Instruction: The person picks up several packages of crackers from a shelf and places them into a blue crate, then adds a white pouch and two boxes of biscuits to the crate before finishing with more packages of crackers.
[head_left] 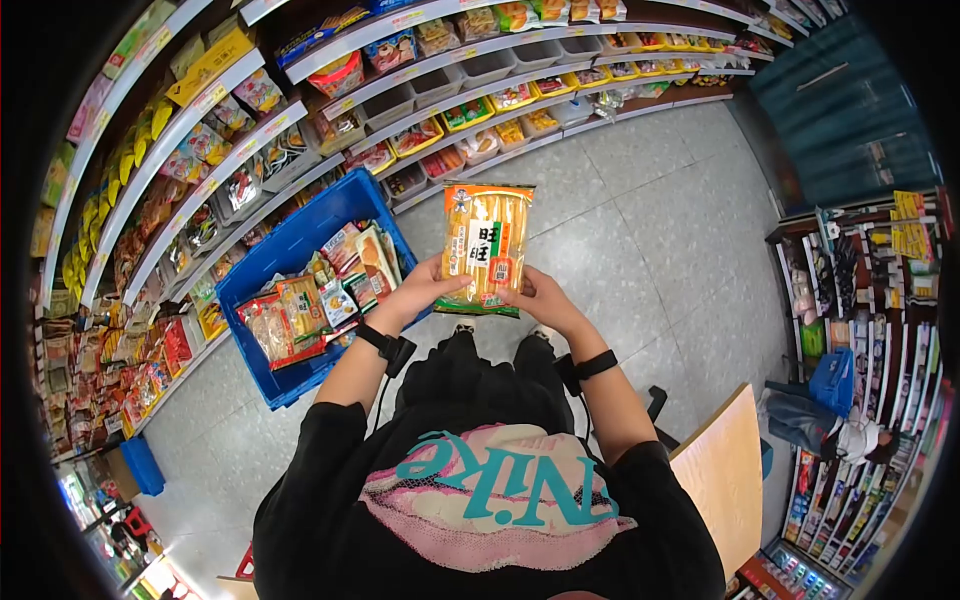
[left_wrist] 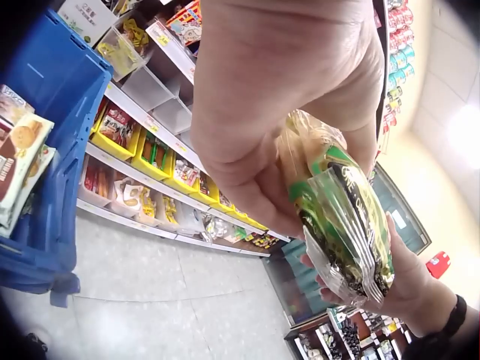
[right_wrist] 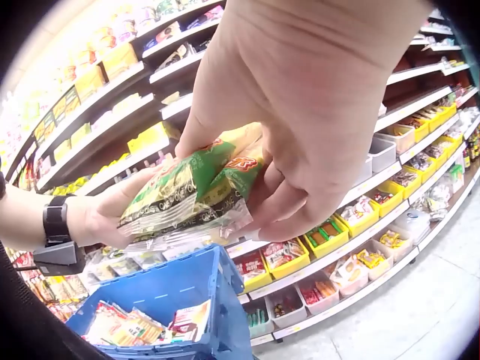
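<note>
An orange and clear snack bag [head_left: 487, 240] with rows of pale crackers is held upright in front of the body, in the head view. The left hand [head_left: 430, 284] pinches its lower left corner, and the right hand [head_left: 541, 298] grips its lower right corner. Seen from the left wrist, the bag's green and black lower end [left_wrist: 341, 217] shows crinkled clear film beneath the left hand [left_wrist: 289, 97]. From the right wrist, the right hand [right_wrist: 300, 112] holds one side of the bag [right_wrist: 196, 191], with its thumb and fingers around the edge.
A blue crate [head_left: 258, 368] holding several snack packs stands on the floor at the left. Curved shelves [head_left: 330, 110] of packaged food run along the left and far side. A wooden board [head_left: 722, 480] is at the lower right, and another person [head_left: 850, 438] is near the right shelves.
</note>
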